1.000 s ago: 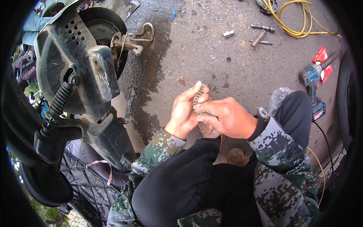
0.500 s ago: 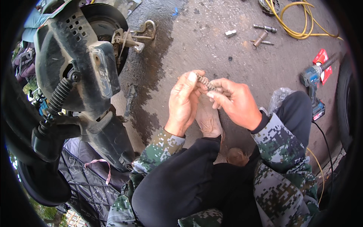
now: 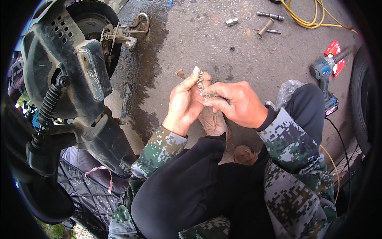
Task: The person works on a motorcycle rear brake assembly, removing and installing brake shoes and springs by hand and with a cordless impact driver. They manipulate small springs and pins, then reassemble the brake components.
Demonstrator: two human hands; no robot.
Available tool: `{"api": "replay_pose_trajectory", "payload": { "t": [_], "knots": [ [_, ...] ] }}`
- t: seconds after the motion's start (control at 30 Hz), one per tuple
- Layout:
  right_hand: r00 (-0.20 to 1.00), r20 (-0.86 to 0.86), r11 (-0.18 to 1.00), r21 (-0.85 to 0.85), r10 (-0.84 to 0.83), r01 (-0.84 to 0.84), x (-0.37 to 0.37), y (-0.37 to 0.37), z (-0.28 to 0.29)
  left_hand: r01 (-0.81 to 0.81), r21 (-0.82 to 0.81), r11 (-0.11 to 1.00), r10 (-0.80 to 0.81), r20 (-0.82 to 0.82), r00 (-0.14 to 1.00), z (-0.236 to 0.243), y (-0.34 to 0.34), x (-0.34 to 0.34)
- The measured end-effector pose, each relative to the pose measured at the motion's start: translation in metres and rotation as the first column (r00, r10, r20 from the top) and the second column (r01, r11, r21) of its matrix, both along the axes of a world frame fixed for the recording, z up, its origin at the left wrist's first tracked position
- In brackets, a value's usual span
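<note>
coil spring point(image 3: 200, 84), probably light and springy, is pinched finger-and-thumb by left hand point(image 3: 183, 104) and right hand point(image 3: 243, 104); its ends are best gripped.

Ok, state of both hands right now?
Left hand: coil spring between thumb and fingers; can't tell whether the grip is closed.
Right hand: closed, pinching the spring's lower end.

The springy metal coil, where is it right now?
In the head view, the coil spring is just above the middle, its lower end pinched by the right hand, the rest against the left hand.
</note>
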State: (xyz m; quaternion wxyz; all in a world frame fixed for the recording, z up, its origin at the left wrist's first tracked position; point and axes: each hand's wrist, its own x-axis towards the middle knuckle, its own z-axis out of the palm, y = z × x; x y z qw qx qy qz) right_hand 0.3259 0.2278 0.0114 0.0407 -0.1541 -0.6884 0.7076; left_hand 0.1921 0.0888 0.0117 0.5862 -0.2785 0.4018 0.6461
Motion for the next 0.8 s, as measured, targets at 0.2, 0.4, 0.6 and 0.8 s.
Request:
{"api": "replay_pose_trajectory", "payload": {
  "t": [0.2, 0.4, 0.6, 0.8],
  "knots": [
    [0.974, 0.218, 0.950, -0.290, -0.055, 0.119, -0.003, 0.005, 0.003, -0.041, 0.045, 0.998, 0.056, -0.397, 0.916, 0.009, 0.002, -0.003],
    [0.966, 0.222, 0.969, -0.178, -0.131, 0.172, -0.009, 0.006, 0.005, -0.043, -0.002, 0.999, 0.035, -0.533, 0.845, 0.015, 0.005, -0.001],
    [0.980, 0.191, 0.984, -0.157, -0.054, 0.085, -0.005, 0.009, 0.005, -0.104, 0.020, 0.994, 0.101, -0.462, 0.881, 0.006, -0.011, -0.002],
    [0.982, 0.088, 0.950, -0.283, 0.165, -0.134, -0.002, -0.008, 0.008, -0.058, 0.043, 0.997, 0.046, 0.226, 0.973, -0.011, -0.035, 0.007]
  ]
}}
